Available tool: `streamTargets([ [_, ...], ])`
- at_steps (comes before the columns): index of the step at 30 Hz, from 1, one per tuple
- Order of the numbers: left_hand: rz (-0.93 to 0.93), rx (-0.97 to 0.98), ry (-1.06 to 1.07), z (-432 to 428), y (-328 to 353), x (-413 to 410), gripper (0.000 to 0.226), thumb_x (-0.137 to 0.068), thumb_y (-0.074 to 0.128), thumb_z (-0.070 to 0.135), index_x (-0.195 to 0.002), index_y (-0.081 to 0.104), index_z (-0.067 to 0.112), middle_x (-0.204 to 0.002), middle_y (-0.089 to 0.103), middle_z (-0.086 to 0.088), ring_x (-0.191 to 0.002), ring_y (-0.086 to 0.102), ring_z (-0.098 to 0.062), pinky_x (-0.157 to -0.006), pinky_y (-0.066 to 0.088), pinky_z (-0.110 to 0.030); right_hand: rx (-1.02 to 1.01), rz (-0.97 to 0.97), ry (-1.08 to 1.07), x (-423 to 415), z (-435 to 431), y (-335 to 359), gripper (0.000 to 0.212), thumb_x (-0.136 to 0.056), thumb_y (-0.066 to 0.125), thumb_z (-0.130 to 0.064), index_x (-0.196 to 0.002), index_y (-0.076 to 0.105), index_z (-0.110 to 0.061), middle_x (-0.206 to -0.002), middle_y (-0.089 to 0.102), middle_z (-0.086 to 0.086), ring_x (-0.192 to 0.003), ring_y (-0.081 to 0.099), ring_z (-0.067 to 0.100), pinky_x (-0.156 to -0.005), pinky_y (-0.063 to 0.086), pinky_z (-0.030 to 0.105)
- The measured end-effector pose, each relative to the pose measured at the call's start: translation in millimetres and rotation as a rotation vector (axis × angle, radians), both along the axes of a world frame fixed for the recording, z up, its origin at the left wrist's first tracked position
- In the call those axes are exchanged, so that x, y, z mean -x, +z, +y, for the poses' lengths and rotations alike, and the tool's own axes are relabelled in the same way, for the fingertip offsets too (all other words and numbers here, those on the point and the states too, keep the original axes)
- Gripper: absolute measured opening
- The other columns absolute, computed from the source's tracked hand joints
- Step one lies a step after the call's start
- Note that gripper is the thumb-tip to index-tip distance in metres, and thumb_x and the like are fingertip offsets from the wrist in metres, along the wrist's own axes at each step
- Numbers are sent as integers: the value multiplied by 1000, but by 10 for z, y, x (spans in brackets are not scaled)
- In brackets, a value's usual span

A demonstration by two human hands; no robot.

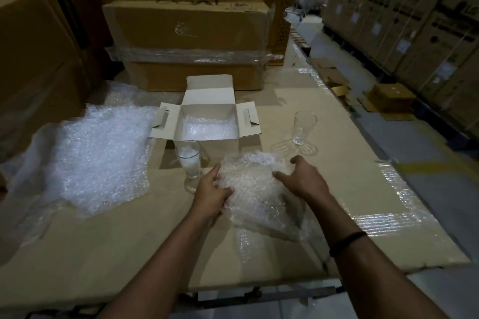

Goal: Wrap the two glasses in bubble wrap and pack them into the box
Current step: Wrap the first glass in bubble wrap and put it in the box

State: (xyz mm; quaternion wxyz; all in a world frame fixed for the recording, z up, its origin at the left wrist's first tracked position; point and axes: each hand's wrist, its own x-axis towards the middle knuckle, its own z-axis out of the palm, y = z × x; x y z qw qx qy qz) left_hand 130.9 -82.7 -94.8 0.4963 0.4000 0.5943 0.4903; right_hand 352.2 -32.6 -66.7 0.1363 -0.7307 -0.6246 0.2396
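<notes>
Left hand (211, 193) pinches the bubble wrap (255, 189) at its left edge; right hand (302, 176) fingers (281, 176) spread, holding nothing. Nearer glass (189, 160) stands upright just beyond the left hand; other glass (303, 127) beyond the right.

Two clear, glossy glasses (302, 127), crinkled shiny plastic bubble wrap (255, 189), a matt white card box (207, 122), on matt brown cardboard (129, 241).

Item: person, seen from head camera as two arms. Left hand (211, 195): bare; forearm bare up to frame edge. Right hand (303, 179): bare; forearm bare likewise. Worn: one thin black band (348, 242) round right wrist, plain, narrow. Dim light; finer detail unclear.
</notes>
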Motion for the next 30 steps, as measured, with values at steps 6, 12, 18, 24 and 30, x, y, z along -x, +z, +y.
streamTargets([
  [6, -360, -32, 6, 13, 39, 191, 62, -89, 62, -1, -142, 45, 25, -131, 54, -11, -89, 64, -21, -61, 56, -29, -19, 53, -7, 101, 22, -82, 48, -83, 69, -27, -128, 51, -22, -108, 64, 11, -98, 62, 28, -81, 49, 31],
  [12, 510, -457, -270, -222, -150, 382, 46, -78, 69, 40, -123, 60, 37, -139, 39, 13, -124, 43, -1, -95, 44, -19, -169, -2, 119, -10, -97, -120, 47, -84, 73, -36, -126, 57, -23, -124, 53, 7, -103, 59, 24, -87, 47, 32],
  [18, 547, -254, -98, -116, -27, 165, 53, -88, 61, 53, -135, 53, 29, -127, 48, 7, -113, 52, -15, -89, 45, -28, -187, -143, 114, -100, -145, -91, 47, -88, 66, -37, -131, 52, -28, -134, 51, 6, -115, 55, 27, -97, 46, 39],
  [24, 279, 61, -139, 127, 78, 108, 55, -76, 77, 38, -124, 50, 36, -95, 71, -5, -80, 71, -25, -71, 60, -41, 100, 12, 10, -91, -103, -48, 59, -84, 72, -37, -136, 45, -28, -115, 62, 10, -92, 64, 26, -77, 54, 32],
  [30, 80, -128, -72, 133, 253, 112, 50, -81, 63, -17, -126, 60, 5, -85, 62, -1, -77, 60, -6, -65, 50, -8, -191, 693, -14, -227, -228, 158, 33, -84, 71, -2, -117, 68, -9, -77, 59, 4, -63, 55, 10, -58, 49, 21],
])
